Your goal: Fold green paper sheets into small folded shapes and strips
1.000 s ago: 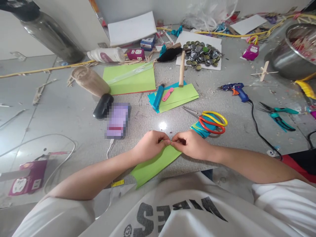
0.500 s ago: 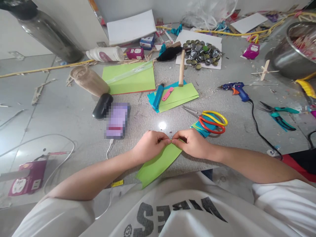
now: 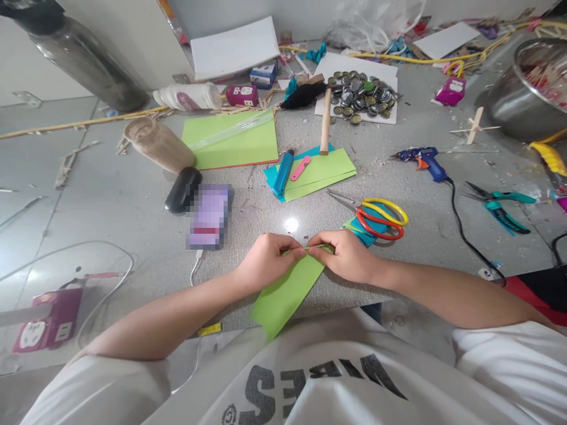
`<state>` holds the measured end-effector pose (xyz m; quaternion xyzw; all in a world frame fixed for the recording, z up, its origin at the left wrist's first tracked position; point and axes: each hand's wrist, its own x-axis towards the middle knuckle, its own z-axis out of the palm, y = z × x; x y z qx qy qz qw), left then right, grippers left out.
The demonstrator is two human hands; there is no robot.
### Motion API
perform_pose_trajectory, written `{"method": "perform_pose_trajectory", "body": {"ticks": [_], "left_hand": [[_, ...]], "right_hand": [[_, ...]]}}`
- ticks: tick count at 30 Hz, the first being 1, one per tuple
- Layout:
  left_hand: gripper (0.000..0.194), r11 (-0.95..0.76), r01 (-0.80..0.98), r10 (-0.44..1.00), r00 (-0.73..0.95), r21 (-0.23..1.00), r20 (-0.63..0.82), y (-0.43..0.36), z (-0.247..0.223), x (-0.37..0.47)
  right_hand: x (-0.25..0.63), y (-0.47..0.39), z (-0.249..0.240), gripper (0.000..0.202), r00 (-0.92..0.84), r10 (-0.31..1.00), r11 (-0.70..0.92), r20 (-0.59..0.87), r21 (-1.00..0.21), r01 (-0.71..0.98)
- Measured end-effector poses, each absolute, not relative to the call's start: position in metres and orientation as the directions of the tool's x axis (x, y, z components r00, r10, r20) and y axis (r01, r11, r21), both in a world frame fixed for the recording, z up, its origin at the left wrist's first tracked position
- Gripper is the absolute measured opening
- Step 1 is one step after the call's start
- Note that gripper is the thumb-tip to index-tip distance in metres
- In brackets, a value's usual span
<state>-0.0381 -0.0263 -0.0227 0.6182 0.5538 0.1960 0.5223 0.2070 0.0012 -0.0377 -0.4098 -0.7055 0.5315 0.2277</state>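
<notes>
A strip of green paper (image 3: 287, 293) is held by its far end between both my hands, its near end hanging over the table edge against my shirt. My left hand (image 3: 271, 260) pinches that far edge between thumb and fingers. Right beside it, my right hand (image 3: 343, 254) pinches the same edge, the fingertips of the two hands almost touching. Just beyond my right hand lie scissors (image 3: 381, 219) with one yellow and one red handle, resting on small blue and green paper pieces (image 3: 364, 235).
Farther off are cut green strips (image 3: 330, 171) under a blue cutter (image 3: 283, 174) and a pink blade tool (image 3: 301, 169). A phone (image 3: 209, 217) lies to the left. On the right are a glue gun (image 3: 423, 160), its cord, pliers (image 3: 500, 203) and a metal pot (image 3: 516, 100). Bottle caps (image 3: 363, 94) are piled behind.
The near end of the green paper strip has swung slightly to the right. More of the pinched far edge shows under my right fingers. Both hands stay nearly in place.
</notes>
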Motion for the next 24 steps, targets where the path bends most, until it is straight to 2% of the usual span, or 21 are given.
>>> {"method": "perform_pose_trajectory", "body": {"ticks": [3, 8, 13, 17, 21, 24], "left_hand": [[0.032, 0.162, 0.471, 0.905, 0.281, 0.867, -0.321, -0.027, -0.024, -0.037], [0.044, 0.138, 0.472, 0.907, 0.293, 0.871, -0.303, -0.027, -0.026, -0.036], [0.038, 0.139, 0.405, 0.932, 0.256, 0.904, -0.258, -0.026, -0.031, -0.037], [0.039, 0.150, 0.343, 0.948, 0.217, 0.927, -0.233, -0.025, -0.034, -0.035], [0.044, 0.157, 0.320, 0.936, 0.253, 0.934, -0.244, -0.024, -0.033, -0.036], [0.037, 0.168, 0.294, 0.930, 0.268, 0.941, -0.250, -0.023, -0.034, -0.037]], "right_hand": [[0.206, 0.002, -0.037, 0.027, -0.561, 0.817, 0.082, -0.132, -0.937, 0.340], [0.206, 0.003, -0.038, 0.026, -0.539, 0.836, 0.092, -0.099, -0.944, 0.317], [0.205, 0.002, -0.039, 0.019, -0.506, 0.861, 0.095, -0.059, -0.957, 0.274], [0.206, 0.003, -0.039, 0.022, -0.463, 0.885, 0.091, -0.044, -0.960, 0.265], [0.208, 0.005, -0.039, 0.020, -0.453, 0.891, 0.104, -0.030, -0.958, 0.266], [0.207, 0.004, -0.039, 0.017, -0.462, 0.887, 0.113, -0.016, -0.962, 0.250]]}}
